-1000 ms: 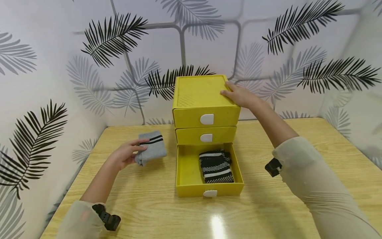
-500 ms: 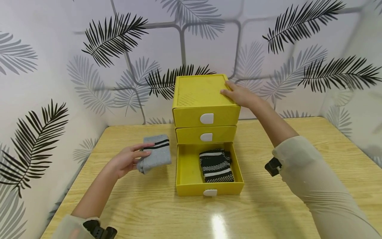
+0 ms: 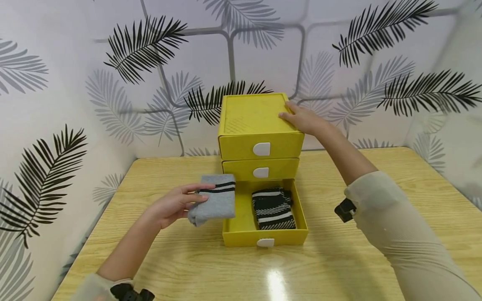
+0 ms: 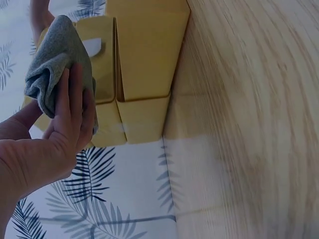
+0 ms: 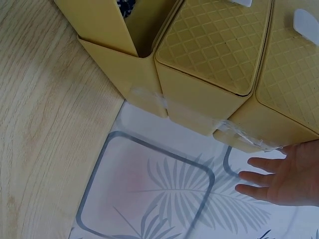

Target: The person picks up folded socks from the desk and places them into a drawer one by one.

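My left hand [image 3: 175,205] pinches a folded grey sock [image 3: 220,202] with two black stripes between thumb and fingers. In the head view the sock overlaps the left wall of the pulled-out bottom drawer [image 3: 241,238]. The left wrist view shows the sock's folds [image 4: 60,59] above the fingers. Inside the drawer, on its right side, lies a folded black-and-white striped knit piece [image 3: 273,209]. My right hand [image 3: 304,119] rests on the top right edge of the yellow drawer unit [image 3: 256,113]; in the right wrist view its fingers [image 5: 261,179] are stretched out beside the unit.
Two upper drawers with white tabs, the top one [image 3: 241,148] and the middle one [image 3: 241,171], are closed. The unit stands on a wooden table [image 3: 180,263], near a wall [image 3: 263,54] with a leaf pattern. Clear tape [image 5: 244,134] runs along the unit's side.
My left hand has carried the grey sock to the right, from the table's left side to the open drawer's left edge. The right hand stays in place on the unit.
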A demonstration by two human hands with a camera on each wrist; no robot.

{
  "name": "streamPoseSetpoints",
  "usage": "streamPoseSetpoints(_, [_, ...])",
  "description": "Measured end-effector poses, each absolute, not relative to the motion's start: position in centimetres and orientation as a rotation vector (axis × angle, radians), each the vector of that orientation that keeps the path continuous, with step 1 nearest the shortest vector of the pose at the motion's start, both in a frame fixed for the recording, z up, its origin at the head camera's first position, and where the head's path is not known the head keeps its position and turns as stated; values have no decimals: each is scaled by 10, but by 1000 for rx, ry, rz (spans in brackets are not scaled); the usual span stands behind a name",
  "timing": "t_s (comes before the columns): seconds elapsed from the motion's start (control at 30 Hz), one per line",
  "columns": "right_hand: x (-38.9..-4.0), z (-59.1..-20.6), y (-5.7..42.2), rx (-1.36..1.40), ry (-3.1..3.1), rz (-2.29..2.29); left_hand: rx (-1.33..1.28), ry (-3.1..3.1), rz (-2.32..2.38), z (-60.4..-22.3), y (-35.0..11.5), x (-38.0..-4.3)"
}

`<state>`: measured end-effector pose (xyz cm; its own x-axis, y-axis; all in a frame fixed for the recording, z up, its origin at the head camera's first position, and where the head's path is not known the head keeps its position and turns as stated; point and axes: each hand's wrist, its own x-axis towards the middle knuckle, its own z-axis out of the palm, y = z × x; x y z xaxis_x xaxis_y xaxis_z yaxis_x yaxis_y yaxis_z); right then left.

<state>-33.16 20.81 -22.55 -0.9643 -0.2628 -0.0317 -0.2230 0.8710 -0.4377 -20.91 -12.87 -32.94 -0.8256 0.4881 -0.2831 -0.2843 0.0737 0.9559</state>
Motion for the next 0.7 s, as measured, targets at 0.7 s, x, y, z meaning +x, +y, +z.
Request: streamPoseSetpoints(0.7, [-329,-225,208,-343,2946,-656,316,1845,1662,-348,-74,-219])
